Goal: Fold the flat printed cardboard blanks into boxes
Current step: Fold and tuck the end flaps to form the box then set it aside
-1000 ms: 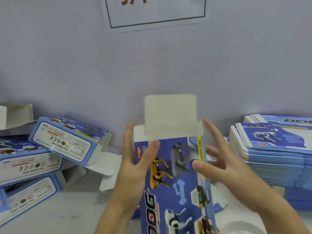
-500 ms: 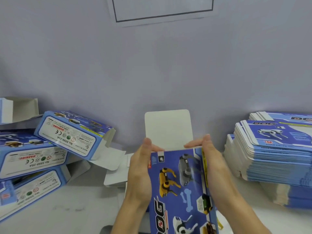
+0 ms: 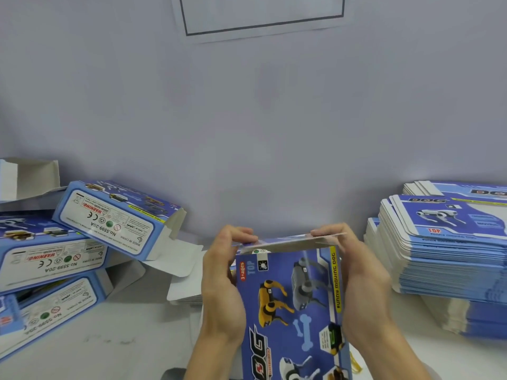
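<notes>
I hold an upright blue box [image 3: 290, 303] printed with robot dogs in front of me, low in the middle of the view. My left hand [image 3: 222, 292] grips its left side and my right hand [image 3: 359, 286] grips its right side. The fingertips of both hands curl over the top flap [image 3: 288, 241], which lies folded down almost flat across the box's upper end. The box's lower end is cut off by the frame.
Several folded boxes [image 3: 107, 223] are piled at the left on the white table [image 3: 109, 338]. A tall stack of flat printed blanks [image 3: 450, 242] stands at the right. A few flat white blanks [image 3: 186, 286] lie behind my left hand. A grey wall rises close behind.
The top flap stood upright a second ago; it now lies folded down over the box's top. Both hands closed in on the box's sides and curled over the flap.
</notes>
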The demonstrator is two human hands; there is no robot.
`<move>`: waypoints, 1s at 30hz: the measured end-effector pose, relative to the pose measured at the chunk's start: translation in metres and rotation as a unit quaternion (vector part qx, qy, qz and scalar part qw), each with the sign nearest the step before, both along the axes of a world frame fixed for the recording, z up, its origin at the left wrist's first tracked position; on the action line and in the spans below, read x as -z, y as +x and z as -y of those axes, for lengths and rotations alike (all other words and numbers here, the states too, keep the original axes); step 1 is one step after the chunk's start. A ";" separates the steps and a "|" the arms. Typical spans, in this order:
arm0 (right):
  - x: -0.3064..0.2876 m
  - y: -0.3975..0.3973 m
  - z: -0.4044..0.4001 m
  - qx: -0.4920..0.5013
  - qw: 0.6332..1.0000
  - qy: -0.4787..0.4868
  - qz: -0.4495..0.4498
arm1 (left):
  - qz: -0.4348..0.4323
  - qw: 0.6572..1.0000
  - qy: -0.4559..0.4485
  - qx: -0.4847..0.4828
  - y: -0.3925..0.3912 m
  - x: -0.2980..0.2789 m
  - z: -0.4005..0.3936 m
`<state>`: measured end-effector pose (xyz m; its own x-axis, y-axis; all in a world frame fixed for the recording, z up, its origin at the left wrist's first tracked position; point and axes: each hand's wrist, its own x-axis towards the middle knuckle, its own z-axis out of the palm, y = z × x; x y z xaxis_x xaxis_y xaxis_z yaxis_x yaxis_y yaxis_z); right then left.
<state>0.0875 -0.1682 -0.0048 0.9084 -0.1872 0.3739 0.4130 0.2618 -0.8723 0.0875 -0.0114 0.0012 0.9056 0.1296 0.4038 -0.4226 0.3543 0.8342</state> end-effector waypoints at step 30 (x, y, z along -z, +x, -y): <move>-0.018 -0.002 0.073 -0.055 0.997 0.053 -0.002 | 0.078 0.994 -0.003 -0.071 0.004 -0.061 -0.075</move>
<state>0.0855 -0.2417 0.0128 0.9270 -0.1239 0.3539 0.3732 0.3955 -0.8392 0.0913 0.0631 0.0625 0.8038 0.2550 0.5374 -0.5936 0.2856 0.7524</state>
